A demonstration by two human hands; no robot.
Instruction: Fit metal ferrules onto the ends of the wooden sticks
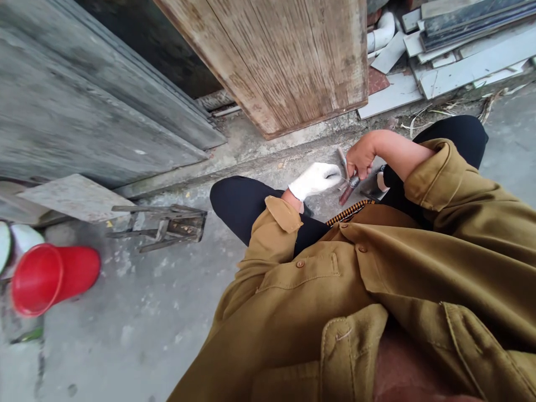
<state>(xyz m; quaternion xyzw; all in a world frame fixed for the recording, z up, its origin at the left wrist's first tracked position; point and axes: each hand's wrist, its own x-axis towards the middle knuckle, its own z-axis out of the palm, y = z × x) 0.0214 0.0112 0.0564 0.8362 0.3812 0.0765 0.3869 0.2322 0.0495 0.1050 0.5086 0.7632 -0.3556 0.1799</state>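
Note:
My left hand (pixel 319 180), in a white glove, is closed with its fingertips pinched on a thin wire (pixel 344 180). The wire runs towards a grey coil of wire (pixel 354 181) wound round a reddish-brown stick (pixel 347 195). My bare right hand (pixel 362 154) is closed round the upper part of this stick, just above the coil. A second thin brownish bar (pixel 343 161) slants up beside the right fingers; whether it joins the stick is hidden. Both hands are close together, low between my knees.
A wooden board (pixel 293 61) leans ahead, beside grey planks (pixel 84 100) on the left. White tile pieces (pixel 469 72) and a white pipe elbow (pixel 383 30) lie at upper right. On the concrete at left are a small wooden stool (pixel 180 223) and a red bucket (pixel 79 271).

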